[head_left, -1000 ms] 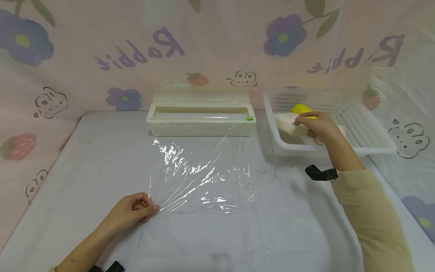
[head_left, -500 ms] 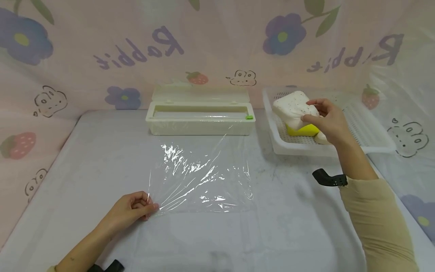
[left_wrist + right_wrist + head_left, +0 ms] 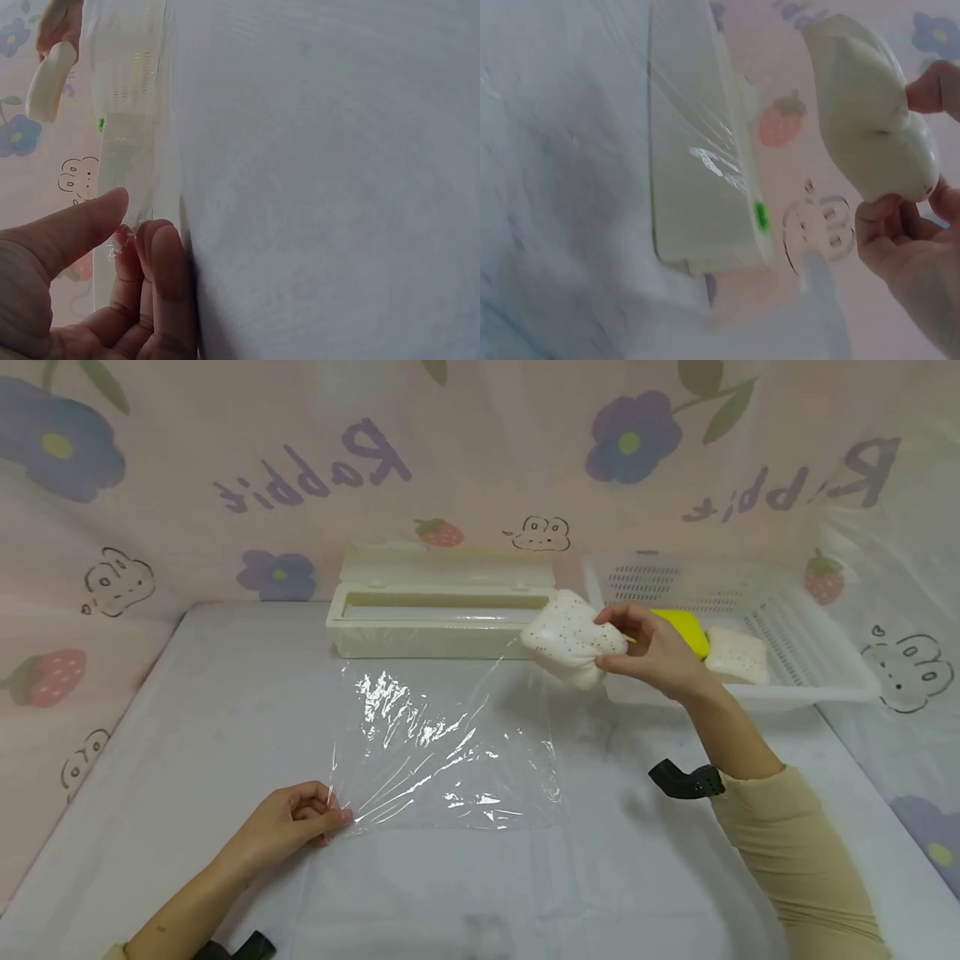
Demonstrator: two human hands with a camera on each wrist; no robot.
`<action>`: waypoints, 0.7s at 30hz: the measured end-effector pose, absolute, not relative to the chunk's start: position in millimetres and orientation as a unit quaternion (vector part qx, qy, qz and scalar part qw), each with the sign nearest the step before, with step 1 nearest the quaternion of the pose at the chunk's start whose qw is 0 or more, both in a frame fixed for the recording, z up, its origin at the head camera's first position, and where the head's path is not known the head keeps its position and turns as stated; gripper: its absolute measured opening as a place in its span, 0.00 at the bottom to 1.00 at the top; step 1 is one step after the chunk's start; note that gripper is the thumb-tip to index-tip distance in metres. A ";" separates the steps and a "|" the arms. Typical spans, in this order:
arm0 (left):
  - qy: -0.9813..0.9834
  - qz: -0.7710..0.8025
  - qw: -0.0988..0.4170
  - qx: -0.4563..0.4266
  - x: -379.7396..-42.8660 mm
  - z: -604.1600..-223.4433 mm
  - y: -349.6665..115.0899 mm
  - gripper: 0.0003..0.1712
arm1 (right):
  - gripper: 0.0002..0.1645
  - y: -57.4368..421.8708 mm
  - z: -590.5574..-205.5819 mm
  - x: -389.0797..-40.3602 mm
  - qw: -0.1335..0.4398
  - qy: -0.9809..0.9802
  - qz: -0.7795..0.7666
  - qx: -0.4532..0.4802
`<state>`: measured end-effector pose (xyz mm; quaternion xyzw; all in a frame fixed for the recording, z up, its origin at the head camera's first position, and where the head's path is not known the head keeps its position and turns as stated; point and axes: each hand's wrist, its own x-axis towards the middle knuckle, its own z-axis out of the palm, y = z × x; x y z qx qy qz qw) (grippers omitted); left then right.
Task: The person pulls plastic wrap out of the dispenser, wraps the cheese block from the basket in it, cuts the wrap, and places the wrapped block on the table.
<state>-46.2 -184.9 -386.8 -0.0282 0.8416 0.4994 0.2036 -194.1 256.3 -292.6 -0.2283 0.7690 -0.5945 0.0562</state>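
Your left forearm slants in from the bench's [image 3: 225, 702] near edge, left of centre, and your left hand [image 3: 296, 817] is low over the surface, fingers curled, pinching the near-left corner of the clear film [image 3: 442, 760]. Your right arm reaches from the near-right corner toward the far edge, bent inward at the wrist; your right hand [image 3: 652, 652] grips a white speckled pad [image 3: 573, 639] by one side, thumb below and fingers above, creasing it. The pad is held in the air, tilted, between the box and the basket, its far side overlapping the box's right end in the head view. The box [image 3: 420, 642] sits along the bench's far edge, lid raised, a pale roll [image 3: 442, 612] inside; the film runs from it toward the near edge. The basket [image 3: 802, 695], at the far-right corner, contains a yellow item [image 3: 688, 631] and, just right of it, a second speckled pad [image 3: 737, 656].
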 end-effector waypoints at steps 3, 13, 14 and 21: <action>0.840 0.502 0.203 -0.025 -45.9 -386.7 -185.2 0.18 | 0.25 239.8 -301.4 -192.8 0.081 0.776 -0.573 -0.250; 0.841 0.504 0.198 -0.021 -46.7 -386.6 -185.4 0.18 | 0.26 185.7 -331.6 -188.5 0.165 0.771 -0.522 -0.326; 0.841 0.504 0.197 -0.021 -46.7 -386.5 -185.4 0.18 | 0.26 181.4 -334.9 -188.1 0.173 0.770 -0.518 -0.330; 0.836 0.510 0.203 -0.019 -47.2 -389.0 -187.0 0.18 | 0.24 158.8 -356.0 -186.5 0.208 0.757 -0.509 -0.354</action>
